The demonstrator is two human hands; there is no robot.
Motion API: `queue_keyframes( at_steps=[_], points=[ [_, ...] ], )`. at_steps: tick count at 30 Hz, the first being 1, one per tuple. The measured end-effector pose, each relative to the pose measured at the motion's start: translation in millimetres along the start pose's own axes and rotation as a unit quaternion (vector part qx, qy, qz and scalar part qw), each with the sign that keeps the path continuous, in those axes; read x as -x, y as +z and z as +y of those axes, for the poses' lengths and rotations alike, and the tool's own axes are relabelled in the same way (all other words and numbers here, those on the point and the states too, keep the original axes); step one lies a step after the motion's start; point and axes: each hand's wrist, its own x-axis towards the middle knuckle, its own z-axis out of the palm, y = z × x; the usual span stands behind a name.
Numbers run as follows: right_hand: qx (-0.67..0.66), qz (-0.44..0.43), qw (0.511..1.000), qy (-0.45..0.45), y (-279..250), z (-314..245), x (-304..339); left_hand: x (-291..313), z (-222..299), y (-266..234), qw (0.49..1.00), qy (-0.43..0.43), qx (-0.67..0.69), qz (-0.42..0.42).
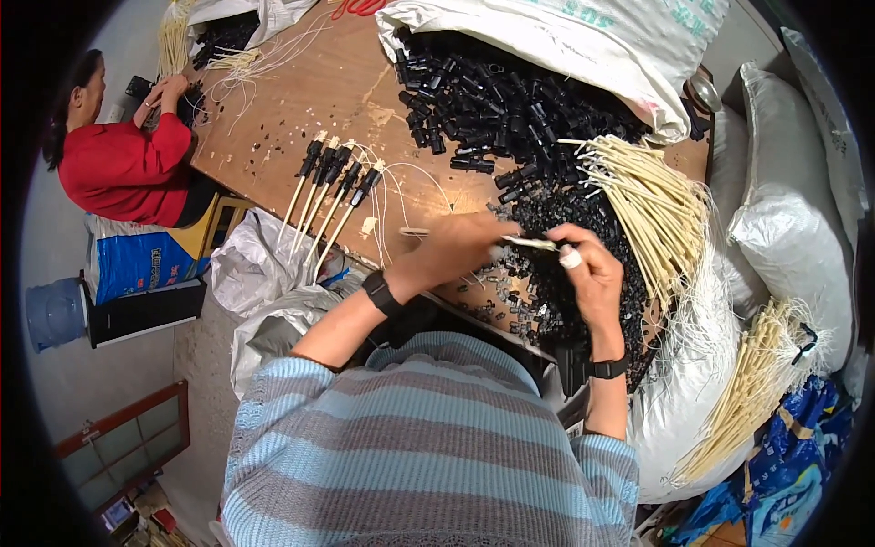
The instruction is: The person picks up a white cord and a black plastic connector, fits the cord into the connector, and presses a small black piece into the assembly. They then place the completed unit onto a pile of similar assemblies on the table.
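Note:
Across the table's near edge, my left hand (460,246) is closed around a thin pale stick (529,242), whose other end pokes out on the left side of the fist. My right hand (597,278), with white tape on one finger, pinches at the stick's right tip; the exact contact is blurred. Under and beside my right hand lies a heap of small black and clear plastic pieces (538,296). Right of it sits a bundle of pale sticks (652,205) with white strings. Several sticks with black plastic sleeves (337,173) lie to my left, overhanging the edge.
Black plastic tubes (519,118) spill from a white woven sack (583,36) at the back. Full white sacks (788,182) and another stick bundle (743,392) stand at the right. A person in red (123,173) works at the table's left end.

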Motion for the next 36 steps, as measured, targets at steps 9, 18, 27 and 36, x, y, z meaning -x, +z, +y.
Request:
queue_keyframes(
  at_steps=[9,18,27,36],
  points=[
    [-0.171,0.245,0.954,0.023,-33,-6,9,5,-34,-20,0.997,-0.055,0.042,-0.034],
    [-0.087,0.189,0.969,0.133,-1,5,6,-7,3,-21,0.998,-0.030,0.059,0.001],
    [-0.051,0.226,0.958,0.170,-15,7,13,5,-40,-15,0.995,-0.074,0.037,0.061],
    [0.426,-0.053,0.898,-0.098,44,3,8,-11,10,1,0.947,-0.223,0.231,0.000]
  ],
)
